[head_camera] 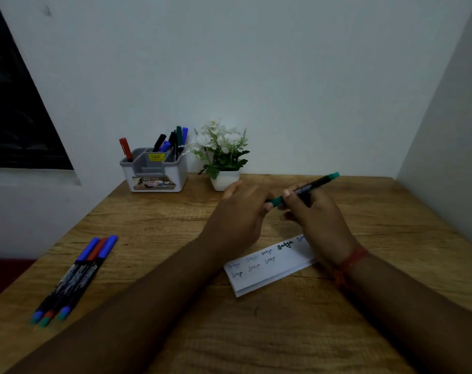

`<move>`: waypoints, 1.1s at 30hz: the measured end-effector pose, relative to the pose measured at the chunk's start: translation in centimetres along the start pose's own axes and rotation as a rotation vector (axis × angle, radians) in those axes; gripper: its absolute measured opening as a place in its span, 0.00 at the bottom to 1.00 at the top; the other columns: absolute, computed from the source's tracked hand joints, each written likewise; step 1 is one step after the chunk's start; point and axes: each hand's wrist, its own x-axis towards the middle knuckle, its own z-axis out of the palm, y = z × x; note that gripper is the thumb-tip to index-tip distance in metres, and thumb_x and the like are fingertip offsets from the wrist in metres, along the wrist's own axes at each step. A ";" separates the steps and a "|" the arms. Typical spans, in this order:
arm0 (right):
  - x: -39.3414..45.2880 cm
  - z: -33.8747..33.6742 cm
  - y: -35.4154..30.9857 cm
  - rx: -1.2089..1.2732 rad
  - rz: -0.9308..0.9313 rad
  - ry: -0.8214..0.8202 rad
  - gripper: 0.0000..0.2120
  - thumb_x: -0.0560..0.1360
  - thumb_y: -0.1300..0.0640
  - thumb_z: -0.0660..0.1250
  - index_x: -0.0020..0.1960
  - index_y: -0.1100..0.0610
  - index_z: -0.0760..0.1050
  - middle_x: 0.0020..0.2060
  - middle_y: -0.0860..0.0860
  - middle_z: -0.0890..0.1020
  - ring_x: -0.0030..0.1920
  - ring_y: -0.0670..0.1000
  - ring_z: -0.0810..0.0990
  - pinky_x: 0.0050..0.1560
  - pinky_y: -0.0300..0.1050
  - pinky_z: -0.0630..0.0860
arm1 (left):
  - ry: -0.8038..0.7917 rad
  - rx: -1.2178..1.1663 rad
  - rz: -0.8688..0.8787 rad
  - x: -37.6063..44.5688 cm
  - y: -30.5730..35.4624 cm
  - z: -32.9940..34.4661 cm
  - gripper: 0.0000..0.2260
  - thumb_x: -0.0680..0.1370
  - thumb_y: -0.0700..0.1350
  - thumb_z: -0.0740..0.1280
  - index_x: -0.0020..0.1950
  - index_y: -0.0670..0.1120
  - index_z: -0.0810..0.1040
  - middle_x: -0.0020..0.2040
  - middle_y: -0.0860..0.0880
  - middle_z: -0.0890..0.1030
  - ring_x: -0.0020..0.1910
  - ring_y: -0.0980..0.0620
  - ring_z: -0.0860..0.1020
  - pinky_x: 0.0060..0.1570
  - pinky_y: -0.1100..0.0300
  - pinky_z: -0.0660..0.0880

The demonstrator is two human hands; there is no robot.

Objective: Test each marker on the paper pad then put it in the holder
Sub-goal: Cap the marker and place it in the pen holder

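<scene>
Both hands are meeting above the middle of the brown wood-grain table, just beyond the paper pad. The right hand is gripping the black-barrelled marker with teal ends, fingers curled round its barrel, so that the marker is slanting up toward the far right. The left hand is pinching the marker's near-left teal end, fingers curled; whether that end is a cap being pulled or pushed cannot be told. A red thread band is circling the right wrist.

The white paper pad is lying flat on the table beneath the right wrist, showing two rows of handwritten test words in several ink colours.

The grey-and-white plastic compartment holder is standing at the far left of the table against the wall. It is carrying a red marker in its left compartment and a group of black, blue and green markers in its right compartments.

Three more markers, two with blue caps and one with a red cap, are lying side by side, touching, at the near left of the table.

A white pot of artificial white flowers is standing just right of the holder.
</scene>
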 end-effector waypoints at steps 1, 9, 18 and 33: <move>-0.1 0.2 -0.2 0.057 0.016 0.008 0.13 0.82 0.53 0.63 0.59 0.62 0.75 0.52 0.57 0.84 0.51 0.50 0.86 0.48 0.42 0.83 | -0.008 0.018 -0.013 0.1 0.0 0.0 0.08 0.83 0.48 0.58 0.58 0.48 0.74 0.49 0.56 0.74 0.52 0.55 0.74 0.72 0.44 0.60; -0.1 1.8 -1.5 -0.095 0.062 -0.095 0.04 0.84 0.55 0.60 0.55 0.56 0.70 0.46 0.61 0.81 0.39 0.53 0.87 0.35 0.51 0.84 | -0.105 0.408 -0.220 -0.3 -3.5 -2.8 0.34 0.79 0.67 0.43 0.80 0.50 0.50 0.81 0.46 0.53 0.80 0.43 0.49 0.73 0.33 0.48; 3.2 7.3 -2.0 -0.617 -0.045 -0.222 0.07 0.79 0.57 0.70 0.56 0.54 0.79 0.38 0.51 0.85 0.30 0.43 0.82 0.33 0.35 0.79 | -0.096 0.562 -0.417 -3.3 -10.1 -10.0 0.39 0.73 0.72 0.31 0.80 0.54 0.40 0.82 0.48 0.40 0.79 0.44 0.37 0.73 0.33 0.41; 15.9 24.5 -8.8 -1.116 -0.480 -0.283 0.07 0.77 0.60 0.69 0.53 0.61 0.83 0.50 0.60 0.85 0.54 0.59 0.82 0.54 0.50 0.79 | -0.126 0.515 -0.597 -11.3 -16.5 -14.2 0.35 0.75 0.70 0.32 0.79 0.56 0.32 0.78 0.51 0.29 0.76 0.44 0.28 0.73 0.33 0.37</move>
